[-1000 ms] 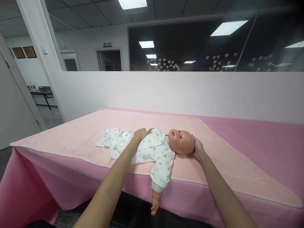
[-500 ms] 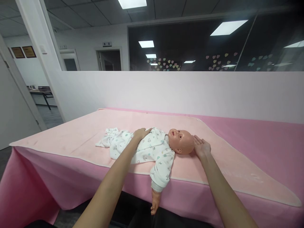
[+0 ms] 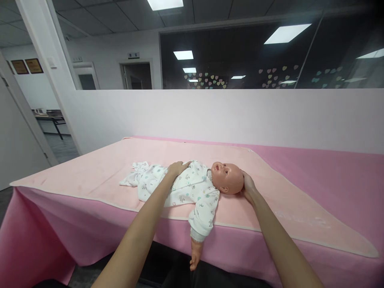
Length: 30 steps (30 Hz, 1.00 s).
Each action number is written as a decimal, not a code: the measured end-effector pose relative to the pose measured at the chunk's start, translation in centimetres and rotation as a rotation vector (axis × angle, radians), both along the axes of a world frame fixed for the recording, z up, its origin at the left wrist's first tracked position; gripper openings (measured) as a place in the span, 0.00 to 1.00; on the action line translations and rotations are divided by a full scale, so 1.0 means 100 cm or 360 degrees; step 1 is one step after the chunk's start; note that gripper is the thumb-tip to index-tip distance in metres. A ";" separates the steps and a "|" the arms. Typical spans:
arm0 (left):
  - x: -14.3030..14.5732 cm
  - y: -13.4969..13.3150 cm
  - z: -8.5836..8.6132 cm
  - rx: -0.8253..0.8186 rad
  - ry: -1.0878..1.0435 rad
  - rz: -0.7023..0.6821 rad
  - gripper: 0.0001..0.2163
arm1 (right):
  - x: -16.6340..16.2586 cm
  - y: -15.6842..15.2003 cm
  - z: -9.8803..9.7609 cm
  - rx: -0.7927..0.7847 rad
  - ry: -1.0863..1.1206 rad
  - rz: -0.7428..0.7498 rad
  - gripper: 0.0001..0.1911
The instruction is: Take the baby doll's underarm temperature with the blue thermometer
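A baby doll (image 3: pixel 228 178) in a white printed romper (image 3: pixel 192 190) lies on its back on a light pink blanket (image 3: pixel 99 176), head to the right. One doll arm (image 3: pixel 195 256) hangs over the table's front edge. My left hand (image 3: pixel 177 168) rests flat on the doll's belly with fingers stretched out. My right hand (image 3: pixel 248 185) cups the top of the doll's head, fingers curved against it.
The table wears a darker pink cloth (image 3: pixel 330 176) that drapes to the floor. A white partition wall (image 3: pixel 210 116) runs behind it with dark glass above. An open doorway with a desk (image 3: pixel 49 118) lies at the left.
My right hand, lifted off the doll's head half a second ago, is back against it, and the head has tipped up slightly. My left hand has stayed on the belly.
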State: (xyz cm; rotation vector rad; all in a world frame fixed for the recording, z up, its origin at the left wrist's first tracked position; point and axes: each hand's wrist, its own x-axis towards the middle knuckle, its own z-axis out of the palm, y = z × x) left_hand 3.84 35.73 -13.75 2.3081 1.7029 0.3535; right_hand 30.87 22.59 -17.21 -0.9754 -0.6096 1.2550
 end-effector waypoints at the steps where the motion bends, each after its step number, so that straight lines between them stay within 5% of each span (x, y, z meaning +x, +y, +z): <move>1: 0.000 0.000 0.000 0.0002 0.0000 0.0001 0.38 | 0.001 0.000 -0.001 -0.0005 0.0032 0.0029 0.21; 4: 0.000 0.000 0.000 0.0006 -0.0001 0.0003 0.37 | 0.008 0.003 -0.006 -0.0023 0.0109 0.0011 0.24; 10: 0.000 0.000 -0.001 0.0002 -0.0017 0.0008 0.37 | 0.028 0.012 -0.012 -0.0001 0.0129 -0.0608 0.16; 19: 0.000 0.001 -0.002 0.0010 -0.0013 0.0011 0.36 | -0.005 -0.001 0.004 0.0003 0.0004 -0.0045 0.22; 27: 0.000 0.000 -0.001 0.0025 -0.0016 0.0003 0.35 | -0.004 -0.004 0.006 0.0015 0.0059 0.0037 0.23; 30: 0.000 -0.001 -0.001 0.0019 -0.0011 0.0004 0.36 | 0.006 0.002 -0.002 0.0012 0.0051 -0.0119 0.21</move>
